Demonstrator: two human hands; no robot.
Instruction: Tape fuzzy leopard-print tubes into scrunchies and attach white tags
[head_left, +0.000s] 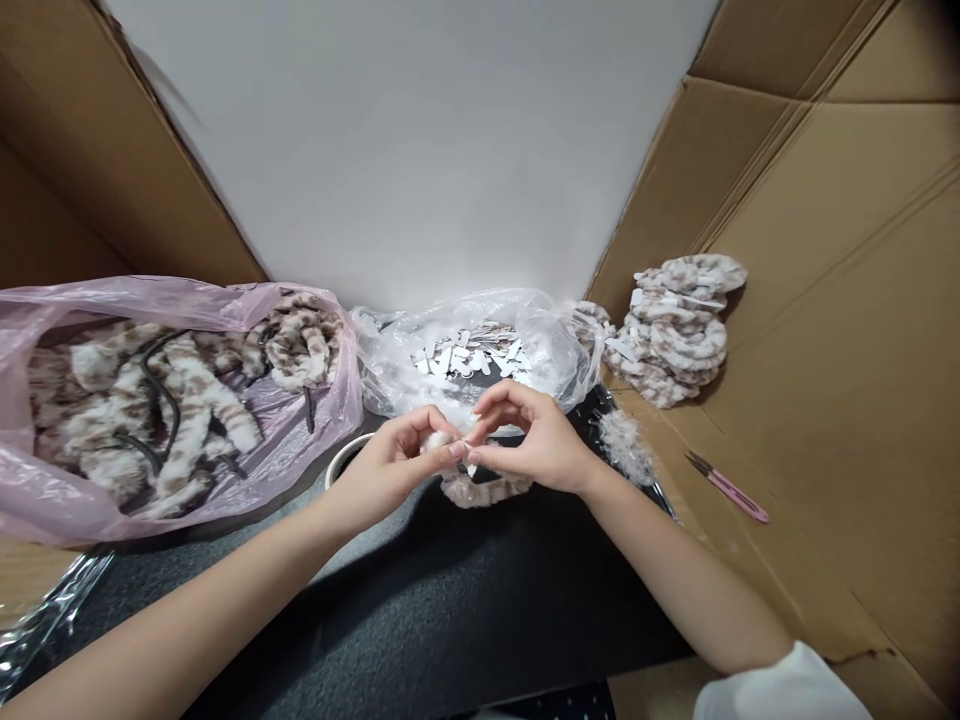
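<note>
In front of me, over the dark work surface, my left hand (409, 455) is closed on a fluffy white-and-brown furry band (486, 492), thumb and fingers pinching its upper part. My right hand (529, 440) meets it fingertip to fingertip, pinching a small white tag (471, 466) at the band. The fingers cover much of the tag and the place where it joins. The band's lower loop hangs below both hands. Just beyond them lies a clear plastic bag (551, 320) with many loose white tags (480, 352) in it.
A pink plastic bag (341, 400) at left holds furry pieces with dark cords. Furry bands with white tags are stacked (675, 335) at right. Pink-handled thread snips (729, 487) lie on the cardboard (847, 400). Fluff (624, 445) and a white-rimmed round container (335, 462) flank my hands.
</note>
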